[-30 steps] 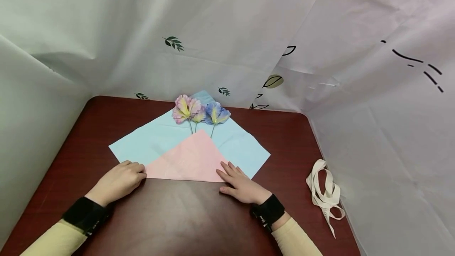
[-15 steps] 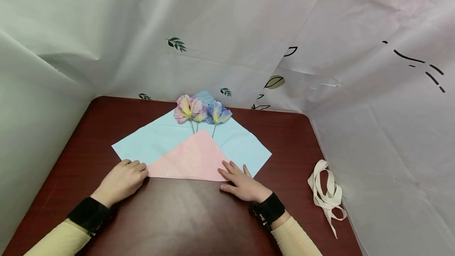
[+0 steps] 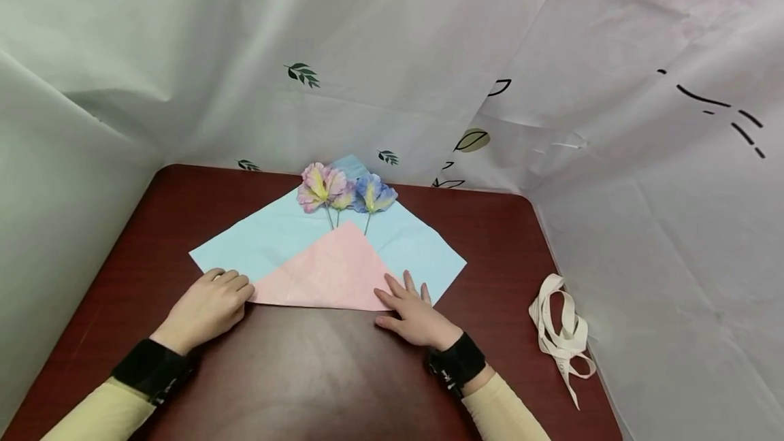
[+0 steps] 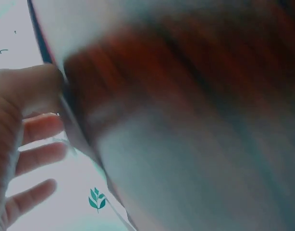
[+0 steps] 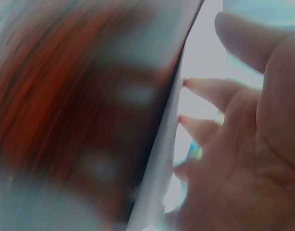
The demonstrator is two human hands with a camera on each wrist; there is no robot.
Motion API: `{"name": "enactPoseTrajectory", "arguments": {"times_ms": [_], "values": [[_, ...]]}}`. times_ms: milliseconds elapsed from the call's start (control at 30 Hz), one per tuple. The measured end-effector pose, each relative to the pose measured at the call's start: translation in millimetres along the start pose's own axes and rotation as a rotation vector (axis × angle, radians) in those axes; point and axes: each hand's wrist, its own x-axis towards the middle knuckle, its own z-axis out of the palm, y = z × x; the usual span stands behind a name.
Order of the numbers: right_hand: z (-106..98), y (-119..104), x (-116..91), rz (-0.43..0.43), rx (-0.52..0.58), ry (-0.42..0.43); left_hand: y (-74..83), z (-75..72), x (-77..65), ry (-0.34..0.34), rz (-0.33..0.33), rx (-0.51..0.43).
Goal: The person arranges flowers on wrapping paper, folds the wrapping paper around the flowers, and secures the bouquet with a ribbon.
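A sheet of wrapping paper (image 3: 260,247) lies in the middle of the table (image 3: 490,243), pale blue on the face that shows, with its near side folded up into a pink flap (image 3: 327,274) whose tip points away from the person. Three artificial flowers rest on the blue — a large pink-and-yellow flower (image 3: 320,186) at the left, a smaller pinkish-yellow flower (image 3: 344,198) beside it and a blue flower (image 3: 374,196) at the right — and their thin stems run down behind the tip of the flap. The left hand (image 3: 208,306) has its fingers curled in, pinching the paper at the left end of the fold. The right hand (image 3: 418,315) grips nothing: its fingers are spread and lie on the right end of the flap and the blue beside it, the thumb just below the fold. Each wrist wears a black band (image 3: 152,367), next to a pale yellow sleeve (image 3: 101,410). A loosely looped white ribbon (image 3: 566,342) lies near the table's right edge, well apart from the right hand. Behind the table hangs a creased whitish sheet (image 3: 380,33) printed with green leaf sprigs (image 3: 302,74).
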Motion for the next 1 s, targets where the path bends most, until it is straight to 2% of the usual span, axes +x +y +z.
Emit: {"name": "enactPoseTrajectory", "arguments": {"times_ms": [100,200,333,500,600,733,867,1000], "values": [[8,-15,7,0.049,-0.023,0.109,0.1,-3.4,-0.1,-0.01,0.022,-0.022],[16,-31,16,0.025,-0.054,0.169,1.4,-7.5,2.6,0.003,0.058,-0.033],[25,-45,25,-0.047,-0.075,0.128,4.3,-11.5,10.7,0.067,0.123,-0.04],[35,-50,31,-0.051,-0.113,0.047,6.6,-12.1,18.7,0.152,0.22,-0.037],[38,-49,32,-0.041,-0.133,0.015,7.1,-7.9,17.7,0.1,0.226,-0.045],[39,-49,33,-0.039,-0.125,0.002,9.0,-0.2,11.6,-0.012,0.213,-0.064],[38,-48,35,-0.034,-0.123,-0.004,10.6,0.9,13.5,-0.051,0.254,-0.023],[36,-48,35,-0.023,-0.124,-0.017,10.6,-10.3,29.4,-0.051,0.302,0.042]]}}
